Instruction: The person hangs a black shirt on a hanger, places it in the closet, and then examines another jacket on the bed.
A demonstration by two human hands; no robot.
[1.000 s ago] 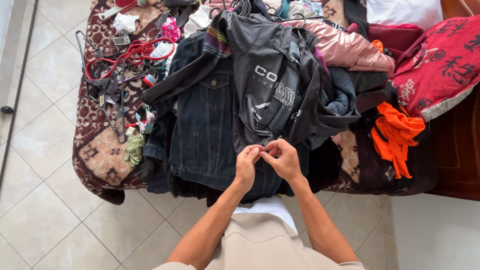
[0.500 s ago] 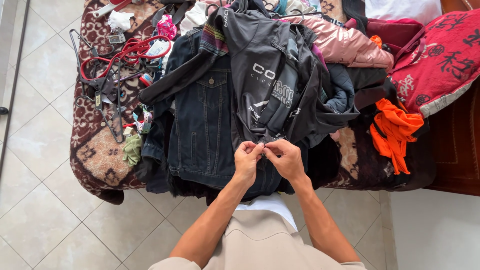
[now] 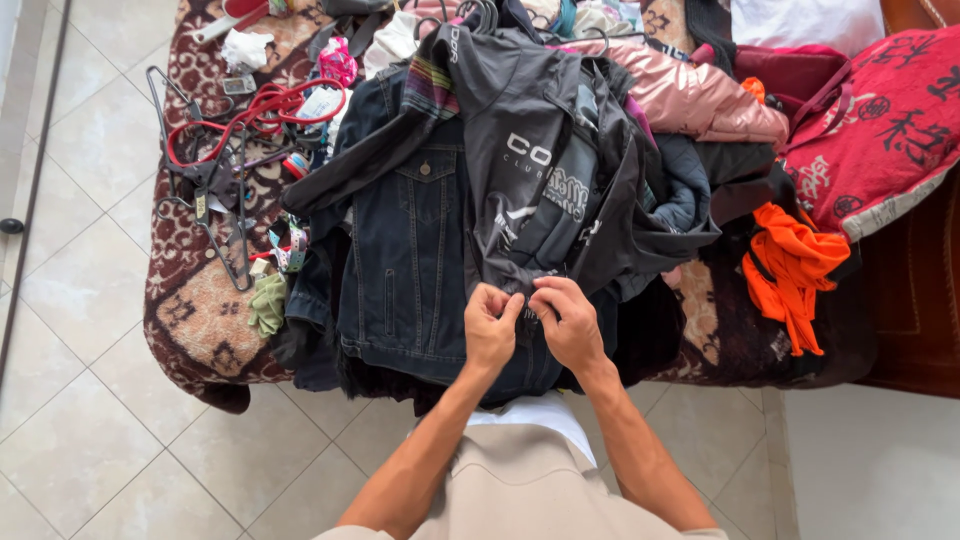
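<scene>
My left hand (image 3: 492, 325) and right hand (image 3: 566, 320) meet at the bottom hem of the dark grey jacket (image 3: 530, 150), fingers of both pinched shut on the fabric where its two front edges come together. The jacket lies on top of a heap of clothes on the bed (image 3: 195, 300), spread over a dark denim jacket (image 3: 405, 260). To the right sit a pink padded coat (image 3: 690, 95), an orange cloth (image 3: 790, 265) and a red cushion (image 3: 890, 120). To the left, a tangle of hangers (image 3: 215, 165) rests on the patterned bedcover.
</scene>
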